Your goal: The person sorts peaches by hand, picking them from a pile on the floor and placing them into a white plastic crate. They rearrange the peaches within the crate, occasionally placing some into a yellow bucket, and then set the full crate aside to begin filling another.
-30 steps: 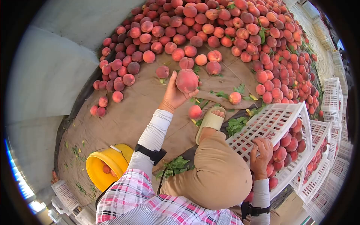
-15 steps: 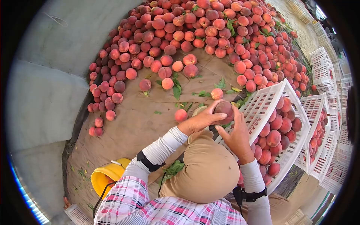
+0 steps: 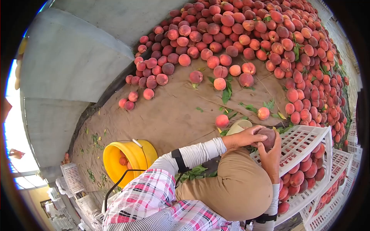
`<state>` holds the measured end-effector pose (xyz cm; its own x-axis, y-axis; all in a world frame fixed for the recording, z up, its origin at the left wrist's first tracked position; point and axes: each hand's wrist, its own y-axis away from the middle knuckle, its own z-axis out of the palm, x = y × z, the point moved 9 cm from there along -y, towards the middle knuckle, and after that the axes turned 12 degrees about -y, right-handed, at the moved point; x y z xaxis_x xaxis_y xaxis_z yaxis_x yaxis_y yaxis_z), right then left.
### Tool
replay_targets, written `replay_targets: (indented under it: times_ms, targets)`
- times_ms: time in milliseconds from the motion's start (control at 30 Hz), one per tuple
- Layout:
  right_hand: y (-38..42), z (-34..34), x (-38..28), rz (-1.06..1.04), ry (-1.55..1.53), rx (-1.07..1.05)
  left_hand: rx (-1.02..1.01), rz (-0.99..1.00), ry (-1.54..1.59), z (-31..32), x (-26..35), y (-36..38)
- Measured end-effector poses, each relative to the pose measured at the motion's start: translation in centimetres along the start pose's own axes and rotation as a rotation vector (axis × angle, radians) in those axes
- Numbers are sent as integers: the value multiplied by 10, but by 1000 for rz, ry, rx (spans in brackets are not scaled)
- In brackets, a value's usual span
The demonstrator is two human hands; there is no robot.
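Note:
A dark red peach (image 3: 266, 139) is held between both hands above my bent knee. My left hand (image 3: 243, 138) reaches in from the left with fingers and thumb closed on the peach's near side. On the other side, my right hand (image 3: 272, 154) curls round the same peach, thumb toward the left hand. Just right of my hands stands a white slatted crate (image 3: 287, 155) filled with peaches, tilted in this view. A loose peach (image 3: 222, 121) lies on the brown ground cloth (image 3: 173, 111) beyond my left wrist.
A large peach heap (image 3: 239, 27) spreads across the back and right, with scattered leaves (image 3: 227, 93). A yellow bucket (image 3: 148, 152) holding a few peaches lies tilted at left. Grey panels (image 3: 73, 54) border the cloth. More white crates (image 3: 73, 179) stand behind left and along the right.
The view has swung, so the heap, crate and hands appear farther right and the bucket shows more fully. Both hands still hold the peach; the right fingers now wrap closer round it.

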<state>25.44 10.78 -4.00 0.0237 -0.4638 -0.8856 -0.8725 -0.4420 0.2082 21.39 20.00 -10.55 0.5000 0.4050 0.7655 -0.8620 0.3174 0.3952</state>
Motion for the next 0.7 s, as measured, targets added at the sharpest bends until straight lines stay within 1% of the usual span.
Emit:
replay_targets:
  times_ms: [33, 67, 133, 167, 233, 300, 367, 433, 500, 533, 567, 600, 633, 667, 700]
  targets:
    - [0, 2, -2, -48, 62, 15, 34, 35, -68, -4, 4, 1]
    - [1, 3, -6, -98, 125, 31, 40, 40, -67, -5, 1, 0]
    - [0, 6, -3, -87, 145, 10, 91, 121, -231, -9, 2, -2]
    - [0, 7, -1, -69, 164, -9, 99, 129, -227, -12, -1, -1]
    - [2, 9, -1, -75, 178, -23, 47, 61, -58, -11, -10, 2]
    - [3, 10, 3, -74, 190, -35, 76, 55, -23, -36, -39, -3]
    - [1, 11, 19, 26, 200, -86, 304, 197, -408, -86, -51, -1]
    - [0, 12, 14, 29, 190, -84, 610, 129, -635, -146, -47, 38]
    - [-1, 14, 26, 175, 70, -115, 973, 107, -750, -231, -58, 77]
    - [-3, 14, 34, 169, 58, -110, 1167, 112, -778, -258, -43, 111]
    - [-5, 15, 29, 171, 62, -114, 1318, 208, -955, -301, -39, 133]
    - [-4, 14, 31, 307, -59, -113, 1473, 151, -983, -324, -17, 162]
    - [-2, 16, 35, 442, -180, -109, 1574, 52, -1073, -353, -4, 184]
    - [0, 16, 44, 520, -271, -90, 1659, 51, -1187, -377, 12, 202]
    - [-3, 14, 44, 519, -269, -87, 1741, 52, -1303, -399, 27, 216]
